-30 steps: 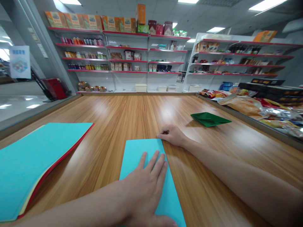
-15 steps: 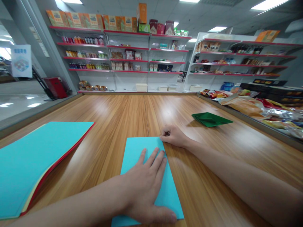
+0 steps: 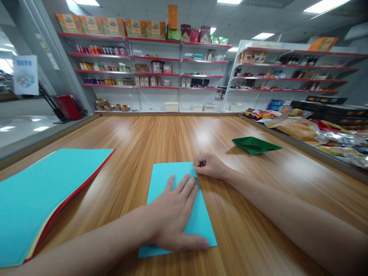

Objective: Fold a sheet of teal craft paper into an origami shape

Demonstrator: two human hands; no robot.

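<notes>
You're standing in a shop, or a room fitted out like one. Ahead of you, a white shelving unit with red shelf edges displays rows of small bottles, with orange cartons lined up on top. A second shelving unit, to your right, carries more packaged goods. Bagged snacks are heaped just beyond your table, and bright ceiling panels light the room above you.

Wht shelves w/ red edges behind wood tbl; ceiling lts lit.
</notes>
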